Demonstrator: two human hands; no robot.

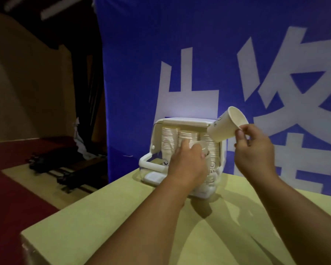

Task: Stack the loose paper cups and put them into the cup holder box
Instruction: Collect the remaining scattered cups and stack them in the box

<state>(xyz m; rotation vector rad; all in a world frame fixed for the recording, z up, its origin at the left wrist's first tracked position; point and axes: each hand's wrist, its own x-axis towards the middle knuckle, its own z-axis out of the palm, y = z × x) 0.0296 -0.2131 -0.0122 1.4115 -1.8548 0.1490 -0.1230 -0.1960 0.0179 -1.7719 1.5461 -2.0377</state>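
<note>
Down at the near edge, the pale counter [103,217] runs away from us, and both bare forearms stretch out over it, well apart. Further out, the left grip [187,161] is at the open front of the cup holder box [180,122], knuckles toward us. Its fingers curl round what looks like a second cup [199,147], right against the middle stack [187,135]. It's blurred there, so I'm calling that a hold, not swearing to it.

Over on the other side, the right grip [254,150] is raised above the counter with the wrist cocked back, thumb and fingertips pinching the rim of a paper cup [225,125]. That cup hangs in the air just beside the box's upper right corner. It's tilted, base pointing down and left toward the stacks, mouth up and right.

Now, this thing is feather-light and thin-walled, I'd say. Squeeze the side and it dents; pinch the rolled rim and it holds its shape, so the rim is the sensible place to take it. Nesting it will want the base lined up square with an open mouth, or it jams crooked.

Inside the box, three stacks of cups stand side by side under the lid. Behind it all, a blue banner [199,54] with big white characters fills the back. Off to the left, some dark equipment [46,161] lies on the floor.
</note>
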